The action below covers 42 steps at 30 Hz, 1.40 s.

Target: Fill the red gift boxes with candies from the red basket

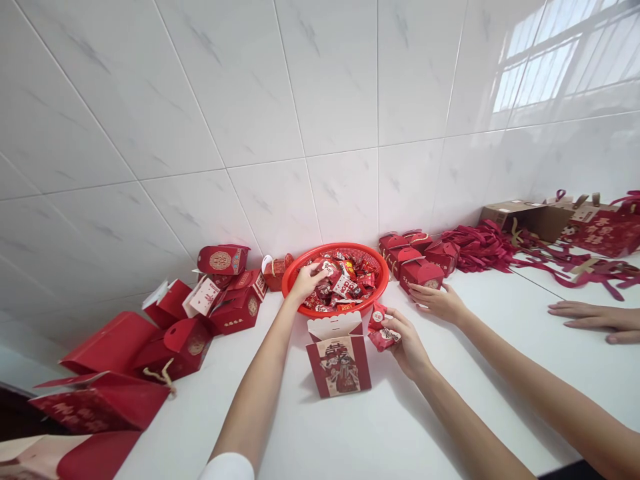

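My left hand (307,283) reaches into a red plastic basket (286,283) full of wrapped candies (345,287). Its fingers are closed on a red candy packet (327,270) at the top of the heap. Between the thumb and fingers of my right hand (411,343) are red candy packets (384,333), held just right of an upright gift box (340,373). That box has its top flap raised, a printed couple on its front, and stands in front of the basket. Its inside is hidden from view.
Red gift boxes (180,343) line the left side. Another person's hand (440,303) touches a small red box (420,272) at right; a further hand (600,321) rests on the table (425,433). Red ribbons (480,245), a cardboard box (543,223) and a red bag (605,233) lie beyond.
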Tool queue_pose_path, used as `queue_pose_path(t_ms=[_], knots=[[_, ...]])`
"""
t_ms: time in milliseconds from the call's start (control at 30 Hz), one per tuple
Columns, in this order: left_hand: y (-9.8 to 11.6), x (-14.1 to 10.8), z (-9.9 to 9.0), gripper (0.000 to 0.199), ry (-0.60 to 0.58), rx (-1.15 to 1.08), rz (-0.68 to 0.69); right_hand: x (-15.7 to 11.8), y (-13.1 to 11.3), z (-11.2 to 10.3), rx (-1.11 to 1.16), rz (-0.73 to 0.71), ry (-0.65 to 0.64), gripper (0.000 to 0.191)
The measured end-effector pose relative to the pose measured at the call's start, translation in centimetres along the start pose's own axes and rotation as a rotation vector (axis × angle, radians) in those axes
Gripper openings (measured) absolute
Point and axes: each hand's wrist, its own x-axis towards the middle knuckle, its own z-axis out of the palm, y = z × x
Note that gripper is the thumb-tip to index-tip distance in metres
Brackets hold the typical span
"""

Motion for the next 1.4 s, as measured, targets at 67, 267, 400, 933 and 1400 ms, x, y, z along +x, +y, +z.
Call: queue_pose_path(t_ms=[67,267,400,933,1400], knots=[[0.1,0.0,-0.1,0.041,-0.013,0.031,0.008,0.0,0.0,0.0,-0.011,0.002,0.004,0.042],[0.2,0.1,-0.3,0.04,0.064,0.166,0.101,0.0,0.0,0.0,-0.035,0.003,0.006,0.042],[0.7,-0.1,0.0,0.039,0.082,0.147,0.12,0.0,0.2,0.2,-0.019,0.0,0.007,0.041],[4.9,-8.3,0.8,0.043,0.374,-0.338,0.043,-0.2,0.7,0.3,-0.006,-0.024,-0.053,0.048],[9.4,-15.8,1.4,0.009,0.124,0.381,0.42,-0.1,0.8,0.0,-0.055,-0.031,-0.047,0.047]])
